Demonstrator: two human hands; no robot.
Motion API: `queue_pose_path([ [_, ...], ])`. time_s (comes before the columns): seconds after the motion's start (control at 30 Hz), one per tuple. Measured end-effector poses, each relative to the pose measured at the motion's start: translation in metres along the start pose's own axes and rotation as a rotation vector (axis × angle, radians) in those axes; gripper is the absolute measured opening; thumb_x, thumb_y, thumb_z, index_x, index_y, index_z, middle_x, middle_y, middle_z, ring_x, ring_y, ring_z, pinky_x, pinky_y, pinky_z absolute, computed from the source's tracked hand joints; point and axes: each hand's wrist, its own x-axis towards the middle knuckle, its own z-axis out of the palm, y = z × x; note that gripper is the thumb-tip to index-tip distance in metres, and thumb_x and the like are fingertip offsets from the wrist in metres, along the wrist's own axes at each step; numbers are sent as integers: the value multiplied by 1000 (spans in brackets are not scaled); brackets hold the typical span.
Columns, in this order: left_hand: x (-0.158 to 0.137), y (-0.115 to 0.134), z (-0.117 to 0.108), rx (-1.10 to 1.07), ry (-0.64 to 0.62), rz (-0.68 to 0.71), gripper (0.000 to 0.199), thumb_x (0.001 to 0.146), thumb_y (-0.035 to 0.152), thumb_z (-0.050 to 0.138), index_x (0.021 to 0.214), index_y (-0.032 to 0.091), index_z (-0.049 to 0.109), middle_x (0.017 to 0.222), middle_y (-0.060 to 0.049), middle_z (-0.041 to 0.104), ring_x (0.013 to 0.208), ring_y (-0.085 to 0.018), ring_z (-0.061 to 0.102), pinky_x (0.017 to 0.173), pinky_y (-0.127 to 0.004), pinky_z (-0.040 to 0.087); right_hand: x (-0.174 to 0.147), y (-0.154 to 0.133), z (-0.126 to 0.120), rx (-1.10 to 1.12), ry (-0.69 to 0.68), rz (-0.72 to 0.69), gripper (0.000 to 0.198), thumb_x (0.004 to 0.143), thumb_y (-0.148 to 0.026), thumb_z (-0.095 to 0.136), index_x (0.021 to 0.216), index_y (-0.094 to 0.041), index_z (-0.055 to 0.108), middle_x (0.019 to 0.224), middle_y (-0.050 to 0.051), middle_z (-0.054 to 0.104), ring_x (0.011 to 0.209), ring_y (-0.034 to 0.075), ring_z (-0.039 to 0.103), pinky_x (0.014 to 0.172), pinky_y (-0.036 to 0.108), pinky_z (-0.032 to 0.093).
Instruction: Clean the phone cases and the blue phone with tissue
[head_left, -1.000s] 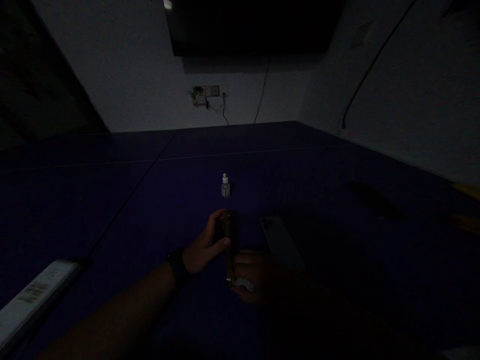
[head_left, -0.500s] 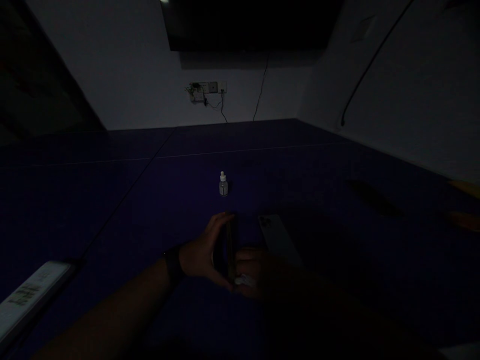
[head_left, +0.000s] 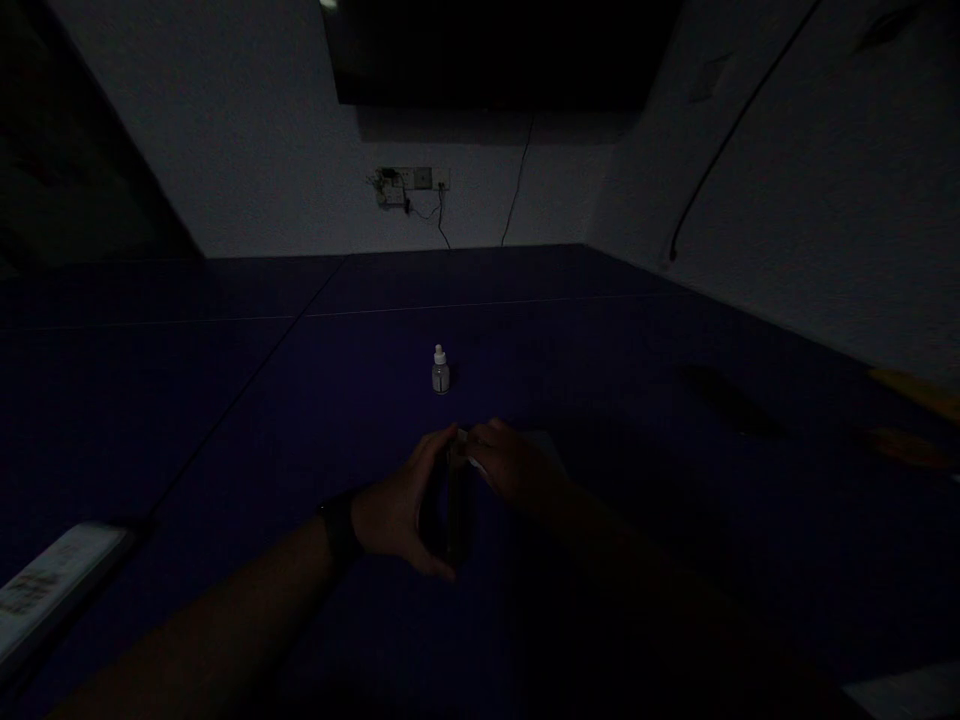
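Observation:
My left hand, with a dark band on its wrist, is closed around a thin dark phone, which stands on its long edge and faces me side-on. Fingers grip its far end and the thumb its near end. My right hand pinches a small white tissue against the phone's far end. Partly covered by the right hand and forearm, a pale grey phone lies on the purple surface. Beyond the hands a small clear dropper bottle with a white top stands upright. Dim light hides fine detail.
A white power strip lies at the lower left. On the right are a dark flat object and a yellow item. Wall sockets with cables and a large dark screen are at the back.
My right hand has slid with the tissue from the phone's near end to its far end, now covering more of the grey phone. The left hand keeps its grip. The view has shifted slightly.

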Motion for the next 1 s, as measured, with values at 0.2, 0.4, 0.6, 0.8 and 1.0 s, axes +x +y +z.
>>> queue_pose_path([
  [0.2,0,0,0,-37,2,-9,151,47,53,96,158,29,-2,159,-19,23,144,-46,30,119,-64,25,4,-4,9,-80,15,-129,15,100,-17,56,102,-20,70,100,6,66,85,20,56,73,32,44],
  [0.4,1,-1,1,-15,8,1,152,44,54,96,157,31,-2,158,-18,23,142,-46,32,118,-64,25,5,-8,4,-103,14,-252,18,100,-13,54,94,-16,71,95,7,68,83,20,56,74,35,45],
  [0.6,1,-8,4,-50,26,7,155,39,56,97,157,28,0,154,-20,26,139,-47,36,118,-65,25,-1,-12,1,-67,5,-370,26,100,-12,50,86,-18,71,91,6,68,85,20,56,75,35,47],
  [0.8,0,-9,3,-48,25,-1,154,39,55,97,157,28,1,156,-20,24,141,-47,33,119,-65,23,-1,-12,5,-22,16,-200,21,99,-12,54,88,-18,71,91,5,68,82,19,56,72,33,44],
  [1.0,1,-7,2,-30,16,6,154,40,56,97,157,27,2,158,-21,23,142,-48,31,118,-65,24,7,-6,5,-54,13,-52,18,99,-13,55,96,-19,71,90,4,68,80,19,54,68,31,43],
])
